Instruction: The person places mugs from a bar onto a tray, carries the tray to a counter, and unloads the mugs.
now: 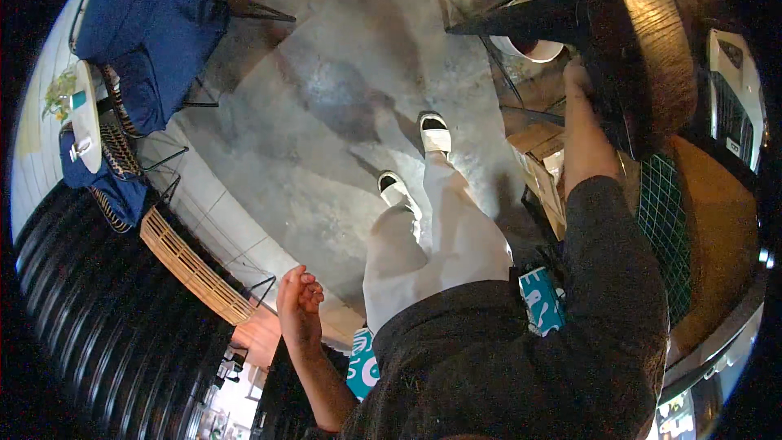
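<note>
My left hand (300, 303) hangs at my left side above the pale floor, its fingers loosely bent and partly apart, with nothing seen in them. My right arm stretches forward to the right. At its end, my right hand (577, 78) is at the edge of a dark, broad object (599, 49) whose kind I cannot make out. That object hides its fingers, so their grip does not show. Just beyond the hand is a round white container (533, 50) with something dark inside, partly covered by the same dark object.
Blue-cushioned chairs (155, 24) stand at the far left, by a small white table (87, 118). A woven bench (191, 269) lines the black corrugated wall (106, 318). On the right are a shiny wooden top (658, 28) and a green mesh panel (664, 220). Grey concrete floor (326, 98) lies ahead.
</note>
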Available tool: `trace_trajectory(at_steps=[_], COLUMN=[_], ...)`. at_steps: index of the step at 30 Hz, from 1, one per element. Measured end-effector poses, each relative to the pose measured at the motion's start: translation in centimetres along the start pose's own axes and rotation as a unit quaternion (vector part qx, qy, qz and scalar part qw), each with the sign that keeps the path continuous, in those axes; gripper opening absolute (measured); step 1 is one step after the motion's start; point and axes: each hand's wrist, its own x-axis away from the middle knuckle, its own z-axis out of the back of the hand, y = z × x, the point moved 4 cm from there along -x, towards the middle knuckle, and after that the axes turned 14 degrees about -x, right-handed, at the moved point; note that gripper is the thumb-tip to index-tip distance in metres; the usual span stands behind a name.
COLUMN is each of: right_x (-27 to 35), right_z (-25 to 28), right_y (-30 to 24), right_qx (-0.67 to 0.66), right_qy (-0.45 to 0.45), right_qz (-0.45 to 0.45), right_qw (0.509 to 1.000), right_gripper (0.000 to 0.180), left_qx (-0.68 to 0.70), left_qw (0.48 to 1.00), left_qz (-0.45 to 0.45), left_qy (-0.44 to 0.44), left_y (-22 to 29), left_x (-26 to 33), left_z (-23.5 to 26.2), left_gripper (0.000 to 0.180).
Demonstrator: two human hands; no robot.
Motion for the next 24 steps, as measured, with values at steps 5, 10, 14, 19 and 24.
trace_trajectory(at_steps=[5,10,14,19,24], right_x=[-0.6,0.0,1.2,4.8,12.4], right_z=[1.4,2.1,2.4,0.6,0.9], right_y=[-0.3,-1.1,-1.5,-0.2,-1.8], right_qx=[0.074,0.098,0.091,-0.494,-0.761], right_qy=[0.014,0.026,0.040,-0.050,-0.151], right_qz=[0.073,0.124,0.132,-0.103,-0.339], right_qw=[0.995,0.987,0.986,0.862,0.533], right_gripper=[0.042,0.050,0.056,0.026,0.011], left_qx=[-0.012,0.007,-0.013,-0.026,-0.043], left_qw=[1.000,0.999,0.999,0.998,0.998], left_qz=[-0.013,0.041,0.047,0.049,0.012], left_qy=[-0.018,-0.007,-0.006,-0.028,-0.055], left_y=[0.0,-1.4,-2.1,-2.2,-2.8], left_x=[0.1,0.5,0.8,1.1,1.9], left_z=[-0.3,0.2,-0.5,-0.9,-0.3], left_gripper=[0.026,0.027,0.026,0.027,0.027])
